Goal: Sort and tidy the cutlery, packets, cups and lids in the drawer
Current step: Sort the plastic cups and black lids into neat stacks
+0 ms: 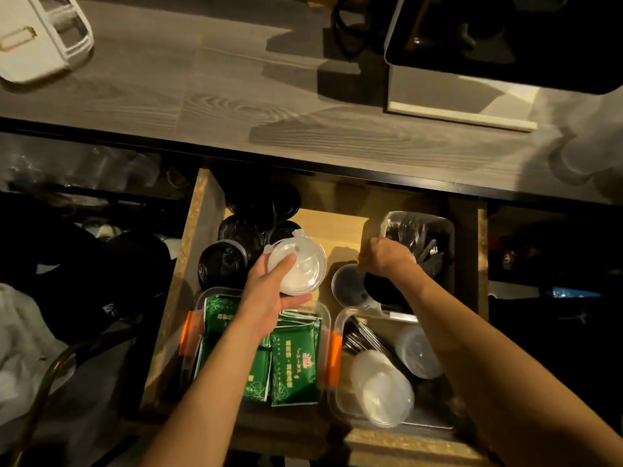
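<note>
- Lids [298, 271], clear and stacked, sat pinched in left hand [269, 298]; a loose grip could spill them onto green packets [293, 358].
- Right hand [381, 257], curled, reached near the cutlery tray [448, 230]; its grasp was hidden, and it might knock the small cup [347, 284].

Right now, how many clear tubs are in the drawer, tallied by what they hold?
Tub of green packets: 1
Tub of black cutlery: 1
Tub with clear lids: 1
Total: 3
</note>
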### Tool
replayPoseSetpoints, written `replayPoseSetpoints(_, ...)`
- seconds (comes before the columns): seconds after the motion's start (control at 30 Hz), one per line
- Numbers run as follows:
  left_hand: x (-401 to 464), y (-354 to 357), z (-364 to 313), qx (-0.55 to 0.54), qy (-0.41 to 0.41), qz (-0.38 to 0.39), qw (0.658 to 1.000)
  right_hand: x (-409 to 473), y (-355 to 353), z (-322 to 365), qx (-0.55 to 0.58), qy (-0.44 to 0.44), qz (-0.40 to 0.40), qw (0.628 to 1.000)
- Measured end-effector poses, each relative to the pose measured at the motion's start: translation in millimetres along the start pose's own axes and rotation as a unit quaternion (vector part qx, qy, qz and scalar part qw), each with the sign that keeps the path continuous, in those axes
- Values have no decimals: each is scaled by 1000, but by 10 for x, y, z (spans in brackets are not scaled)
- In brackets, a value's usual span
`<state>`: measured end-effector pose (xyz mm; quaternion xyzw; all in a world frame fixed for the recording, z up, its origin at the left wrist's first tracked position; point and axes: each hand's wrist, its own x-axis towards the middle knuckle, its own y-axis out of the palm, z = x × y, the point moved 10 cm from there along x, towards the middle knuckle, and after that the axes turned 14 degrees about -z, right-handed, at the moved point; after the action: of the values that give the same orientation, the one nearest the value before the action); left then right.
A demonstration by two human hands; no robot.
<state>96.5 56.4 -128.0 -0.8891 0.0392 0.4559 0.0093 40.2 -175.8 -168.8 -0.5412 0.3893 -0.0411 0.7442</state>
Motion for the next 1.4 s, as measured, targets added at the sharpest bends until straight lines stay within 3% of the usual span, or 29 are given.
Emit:
replayPoseSetpoints(0.13,26,61,0,11,10,5,1000,-9,2,-52,6,24,-44,999)
replayPoseSetpoints(0.37,0,90,-58,4,21,12,1000,-309,-508,-280,173,53,-155,971)
replayPoseSetpoints(0.57,-81,149,-128,-16,10,5,1000,-761,-1019,-448,404,162,-260,862)
replayPoseSetpoints(0.7,-237,364,-97,-33,-17,58,998,-1014,-1047,-191,488,170,-240,822)
replayPoseSetpoints(0.83,-380,544,-57,-47,-21,103,993,-1071,-825,24,472,196,-214,833)
replayPoseSetpoints(0.97,-362,513,-23,-26,-15,71,997,-1103,-722,106,428,182,-199,863)
replayPoseSetpoints(1.13,-335,469,-58,43,29,61,997,-1106,-938,188,291,81,-211,930)
replayPoseSetpoints(1.27,-380,481,-85,108,66,71,989,-1109,-1189,306,221,-12,-258,941)
replayPoseSetpoints(1.4,-481,475,-96,72,42,75,994,-1103,-1279,308,178,-53,-275,943)
